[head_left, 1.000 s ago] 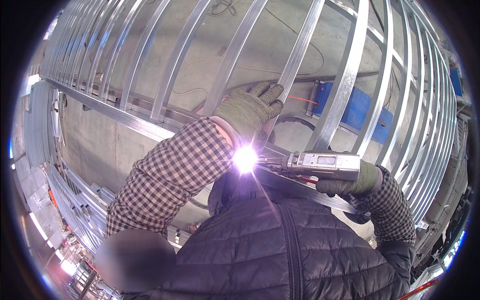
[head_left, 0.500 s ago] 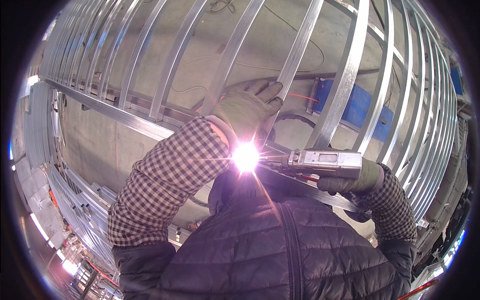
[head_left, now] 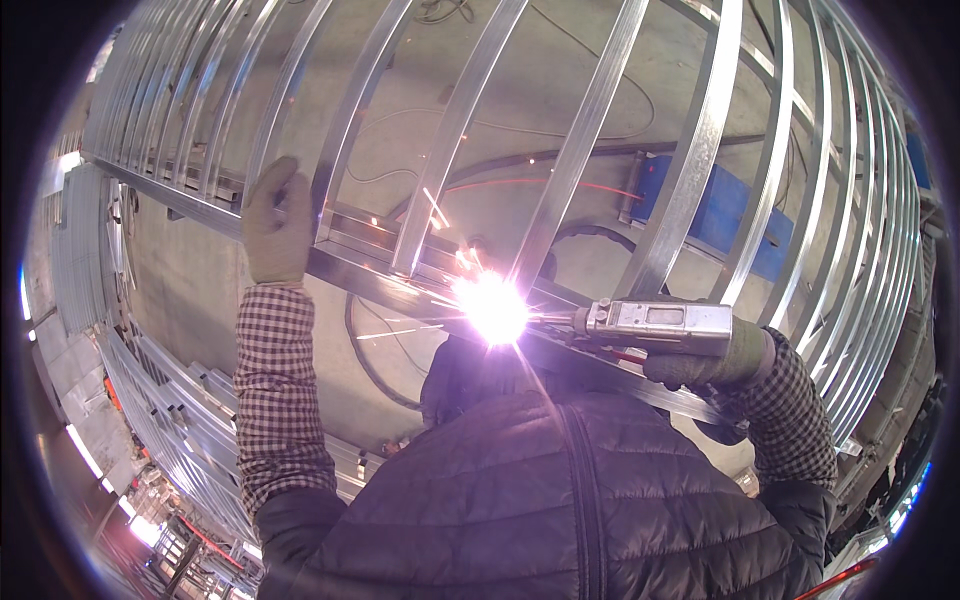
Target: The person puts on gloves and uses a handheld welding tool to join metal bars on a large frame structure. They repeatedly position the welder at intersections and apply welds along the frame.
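My right hand, in a greenish glove, is closed around a silver handheld welding gun. The gun's tip points left into a glaring white-violet arc, which hides the spot where an upright metal bar meets the long rail. Sparks fly up and to the left from the glare. My left hand, gloved too, lies over the rail's left part beside another bar. Its fingers reach upward, seemingly loose, and nothing shows in them.
Rows of shiny bars extend away on both sides. Beyond them a blue box stands on the concrete floor, with cables and a red hose near it. Stacked metal profiles lie at the left.
My left hand has let go of the bar near the arc and moved left along the frame. More sparks show. My right hand and the welding gun have shifted slightly right.
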A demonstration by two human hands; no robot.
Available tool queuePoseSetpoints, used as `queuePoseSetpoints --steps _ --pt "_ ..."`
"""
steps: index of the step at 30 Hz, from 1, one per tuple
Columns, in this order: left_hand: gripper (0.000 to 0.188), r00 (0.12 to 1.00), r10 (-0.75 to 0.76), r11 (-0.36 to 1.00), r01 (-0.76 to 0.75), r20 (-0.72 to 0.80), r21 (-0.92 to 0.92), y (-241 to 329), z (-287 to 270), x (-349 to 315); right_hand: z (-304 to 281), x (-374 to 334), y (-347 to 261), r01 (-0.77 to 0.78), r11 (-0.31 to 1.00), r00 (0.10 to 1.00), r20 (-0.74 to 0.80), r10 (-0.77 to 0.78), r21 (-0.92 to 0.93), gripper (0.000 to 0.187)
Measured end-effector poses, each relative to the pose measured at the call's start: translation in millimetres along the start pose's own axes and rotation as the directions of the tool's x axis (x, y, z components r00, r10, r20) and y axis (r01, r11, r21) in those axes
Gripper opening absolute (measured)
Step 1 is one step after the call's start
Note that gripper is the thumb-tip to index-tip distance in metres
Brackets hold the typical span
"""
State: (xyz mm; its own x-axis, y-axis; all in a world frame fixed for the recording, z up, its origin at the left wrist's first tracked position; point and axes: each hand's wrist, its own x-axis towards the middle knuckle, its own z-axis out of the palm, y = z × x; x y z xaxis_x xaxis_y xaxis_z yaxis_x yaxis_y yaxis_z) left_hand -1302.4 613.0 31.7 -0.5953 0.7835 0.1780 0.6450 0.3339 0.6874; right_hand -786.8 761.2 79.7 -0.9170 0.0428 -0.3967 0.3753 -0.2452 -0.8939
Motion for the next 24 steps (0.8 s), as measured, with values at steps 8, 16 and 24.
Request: queuePoseSetpoints --steps 8,16,24 --pt "0.026 0.996 -0.01 0.997 0.017 -0.087 0.079 -65 -1 -3 5 1 -21 -0.061 0.993 0.996 -0.065 0.068 0.098 0.058" --pt "0.026 0.994 -0.072 0.995 0.078 -0.085 0.06 -55 -3 0 1 -3 -21 -0.11 0.992 0.994 -0.022 0.111 0.061 0.056" --pt "0.025 0.996 -0.038 0.997 0.043 -0.085 0.063 -62 -3 -1 2 5 -19 0.086 0.996 0.996 -0.019 -0.086 -0.002 0.059"
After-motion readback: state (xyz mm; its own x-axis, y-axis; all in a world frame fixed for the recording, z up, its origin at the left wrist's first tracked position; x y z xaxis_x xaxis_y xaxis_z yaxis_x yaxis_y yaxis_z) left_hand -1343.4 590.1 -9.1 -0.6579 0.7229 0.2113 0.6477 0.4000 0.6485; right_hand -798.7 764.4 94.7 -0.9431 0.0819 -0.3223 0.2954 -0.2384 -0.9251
